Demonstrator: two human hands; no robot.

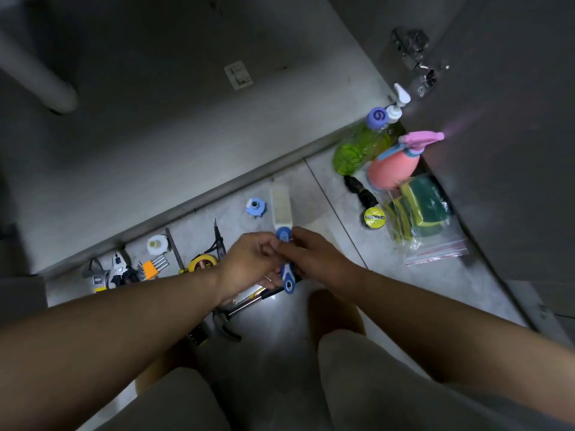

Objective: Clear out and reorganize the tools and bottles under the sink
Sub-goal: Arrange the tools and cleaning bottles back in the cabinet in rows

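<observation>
Most of the clearing-out looks done, to judge from how things lie; the cabinet base (155,135) under the sink shows only a drain pipe (40,79) and a small sticker (238,74), while the tools and bottles lie outside on the tiled floor (342,275).

Tools run in a loose row along the cabinet's front edge: a wrench (99,275), an orange hex-key set (151,267), a white tape roll (156,244), a yellow reel (203,262), slim pliers (217,241), a blue plastic fitting (255,207) and a pale block (282,203); a hammer (230,318) lies nearer the knees.

Bottles are grouped at the right, by the open cabinet door (513,119): a green bottle (357,150), a white pump bottle (396,104) and a pink spray bottle (392,169); beside them are a bag of sponges (420,206) and a yellow tape roll (374,217).

Both hands meet over the middle of the floor; the left hand (249,262) and the right hand (314,253) each have fingers curled round a blue-and-white tool (287,276), held above the row; what kind of tool it is I cannot tell.

Sorting seems under way rather than finished; nothing has yet gone back inside, so the putting-back is probably what remains.

Light is dim, with one bright patch on the tiles in front of the knees; the door's hinge (410,48) shows at the upper right.
</observation>
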